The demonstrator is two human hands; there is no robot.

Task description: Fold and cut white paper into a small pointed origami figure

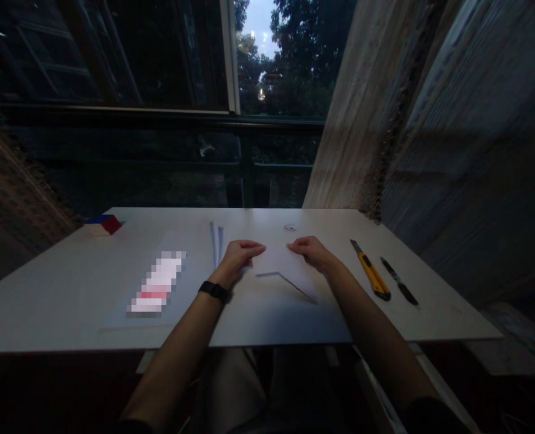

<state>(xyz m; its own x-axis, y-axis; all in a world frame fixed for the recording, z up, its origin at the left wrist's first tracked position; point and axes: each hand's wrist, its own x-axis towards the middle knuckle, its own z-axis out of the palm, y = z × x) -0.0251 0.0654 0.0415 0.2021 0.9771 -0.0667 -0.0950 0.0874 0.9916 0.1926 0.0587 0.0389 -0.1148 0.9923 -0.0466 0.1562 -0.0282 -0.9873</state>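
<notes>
Between my two hands is a white sheet of paper (pixel 278 260), raised a little off the white table, its lower edge uneven and slanting down to the right. My left hand (pixel 240 256), with a black band on the wrist, pinches the paper's left side between thumb and fingers. At the upper right edge, my right hand (pixel 311 249) pinches it in the same way. Two narrow paper strips (pixel 216 238) lie just beyond my left hand. Past the sheet sits a small round item (pixel 290 227), too small to name.
On the right of the table (pixel 267 328) lie a yellow utility knife (pixel 370 271) and a dark pen (pixel 399 281). A paper sheet (pixel 117 318) with a blurred-out patch lies left. A cube (pixel 103 225) stands at the far left corner. Window and curtains (pixel 353 108) rise behind.
</notes>
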